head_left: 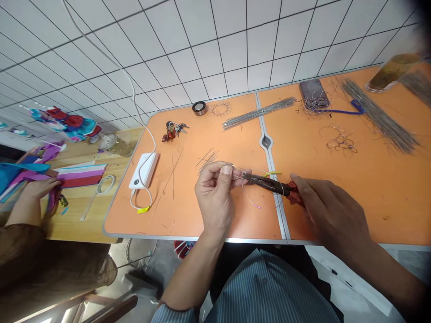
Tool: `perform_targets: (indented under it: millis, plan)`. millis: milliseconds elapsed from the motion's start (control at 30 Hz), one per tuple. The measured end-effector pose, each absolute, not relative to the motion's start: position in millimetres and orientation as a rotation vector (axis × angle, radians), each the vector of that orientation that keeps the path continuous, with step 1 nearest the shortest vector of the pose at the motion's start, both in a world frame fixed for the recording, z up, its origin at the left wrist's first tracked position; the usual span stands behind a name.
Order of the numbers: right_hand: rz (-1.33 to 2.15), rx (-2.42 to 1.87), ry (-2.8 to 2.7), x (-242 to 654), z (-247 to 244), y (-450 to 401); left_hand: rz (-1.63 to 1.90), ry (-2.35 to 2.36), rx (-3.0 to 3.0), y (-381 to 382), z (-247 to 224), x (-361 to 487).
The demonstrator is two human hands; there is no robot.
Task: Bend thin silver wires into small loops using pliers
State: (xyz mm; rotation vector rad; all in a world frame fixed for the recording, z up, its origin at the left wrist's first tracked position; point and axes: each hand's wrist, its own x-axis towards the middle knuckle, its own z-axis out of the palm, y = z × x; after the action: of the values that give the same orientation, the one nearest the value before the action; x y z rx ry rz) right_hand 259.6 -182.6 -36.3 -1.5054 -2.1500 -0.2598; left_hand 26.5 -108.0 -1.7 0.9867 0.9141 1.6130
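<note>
Left hand (215, 193) pinched, thumb to fingers, on a thin silvery wire loop with small pink beads (257, 207), over the orange tabletop (303, 154) near its front edge; right hand (332, 208) clamped round red-handled dark metal pliers (266, 183), nose at the wire beside left fingertips; loose short grey wires (208, 160) just beyond.

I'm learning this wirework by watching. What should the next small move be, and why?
Probably the right hand should firm its squeeze on the pliers: their tips appear to meet the beaded wire close by the left hand, which pinches it.
</note>
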Motion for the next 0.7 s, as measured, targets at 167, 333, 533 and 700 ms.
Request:
perform_targets:
  millis: [167,333,533,700]
  plan:
    - [-0.286,-1.477,-2.151,263.6,-35.8,-177.4,1.621,0.899,0.967,-107.0,-1.7,25.7]
    - [-0.349,-1.419,-2.204,264.7,-34.7,-173.0,1.603,0.927,0.991,-106.8,-2.2,25.2]
    - [-0.37,-1.403,-2.192,261.5,-29.2,-168.3,1.598,0.929,1.019,-106.9,-3.6,24.0]
    - [-0.463,-1.414,-2.201,261.6,-32.6,-166.9,1.605,0.895,1.021,-106.5,-4.3,24.0]
